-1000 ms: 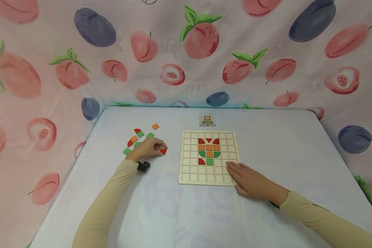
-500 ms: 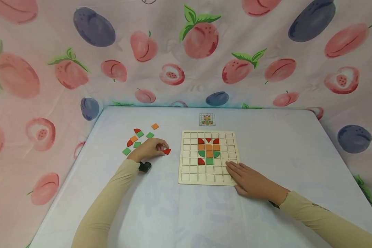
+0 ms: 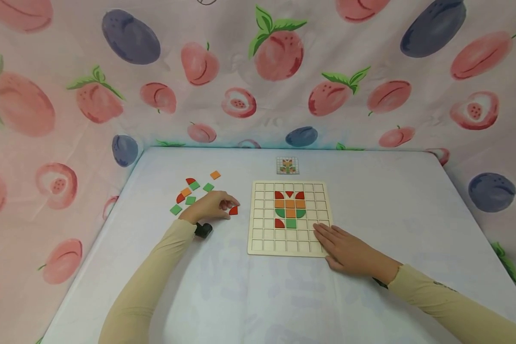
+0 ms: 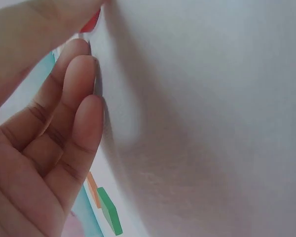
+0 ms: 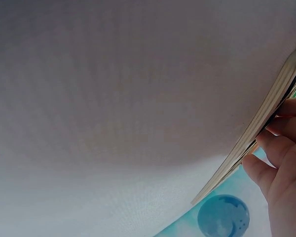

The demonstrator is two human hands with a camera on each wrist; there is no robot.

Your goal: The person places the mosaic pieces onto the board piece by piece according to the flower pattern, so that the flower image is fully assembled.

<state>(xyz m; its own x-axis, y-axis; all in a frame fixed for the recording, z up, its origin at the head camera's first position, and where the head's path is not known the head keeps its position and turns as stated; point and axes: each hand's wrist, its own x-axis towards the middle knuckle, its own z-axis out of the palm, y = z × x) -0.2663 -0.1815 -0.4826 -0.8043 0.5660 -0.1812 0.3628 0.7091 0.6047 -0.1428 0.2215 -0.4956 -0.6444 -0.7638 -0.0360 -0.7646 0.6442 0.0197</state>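
Note:
Left of the wooden grid board (image 3: 258, 243), my left hand (image 3: 210, 205) holds a red quarter-circle tile (image 3: 234, 210) between thumb and fingers, low over the cloth. In the left wrist view only a sliver of this red tile (image 4: 91, 22) shows beside the thumb; the other fingers are loosely bent. My right hand (image 3: 352, 251) rests with extended fingers on the board's right side near the front corner. Red, orange and green tiles form a flower-like figure on the board, with an orange tile (image 3: 290, 204) at its middle and a green square (image 3: 290, 223) lowest.
Several loose tiles lie behind and left of my left hand, among them an orange square (image 3: 215, 175), a green square (image 3: 175, 209) and a red quarter circle (image 3: 180, 198). A small pattern card (image 3: 288, 165) lies behind the board. Fruit-printed cloth (image 3: 240, 57) walls the table.
My left hand has shifted slightly right with the red tile, which has turned so that its curved side now faces my hand. The right hand and the board stay put.

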